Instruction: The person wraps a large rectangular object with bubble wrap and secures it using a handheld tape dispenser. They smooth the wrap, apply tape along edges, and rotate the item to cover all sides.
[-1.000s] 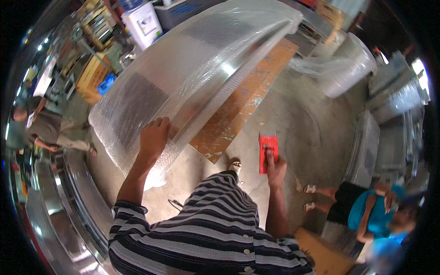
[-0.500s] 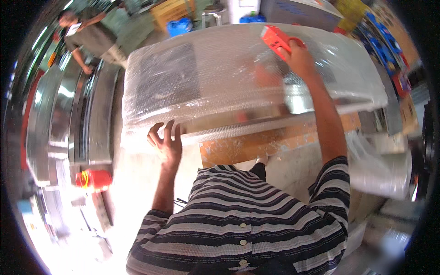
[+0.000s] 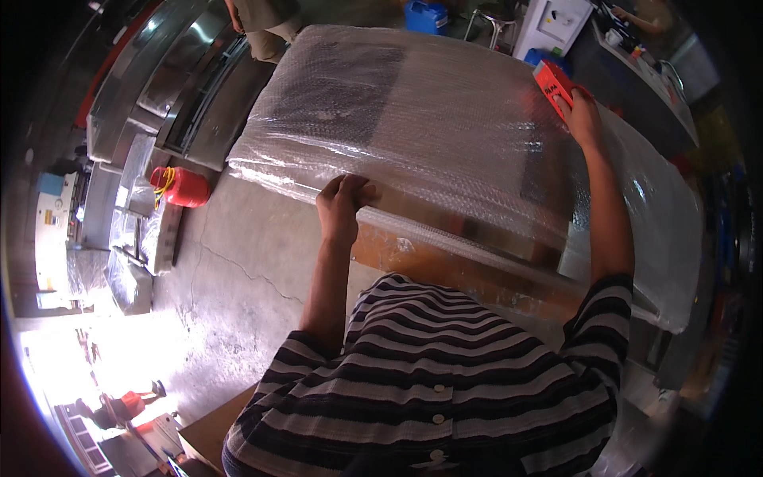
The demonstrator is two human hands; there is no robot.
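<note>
A long, boxy piece wrapped in clear bubble wrap (image 3: pixel 461 103) lies in front of me, with dark and light panels showing through. My right hand (image 3: pixel 580 115) reaches over its far right part, fingers wrapped round a red handheld tool (image 3: pixel 554 86) with black markings; the tool's exact kind does not show. By the near edge of the wrapped piece, my left hand (image 3: pixel 340 208) is closed, its fingers curled together at the bubble wrap. Its fingertips are blurred, and whatever they pinch is hidden.
Beneath the wrapped piece shows a scuffed orange-brown board (image 3: pixel 413 250). A red gas cylinder (image 3: pixel 187 188) stands at left, near metal units (image 3: pixel 214 119). Another person (image 3: pixel 266 32) is at the far left. Beyond the piece are a blue container (image 3: pixel 427 17), a stool (image 3: pixel 494 16) and a white dispenser (image 3: pixel 552 28).
My left hand has closed from spread fingers at the wrap's near edge. My right hand still grips the red tool. The whole view has turned, and the wrapped piece now slants down to the right.
</note>
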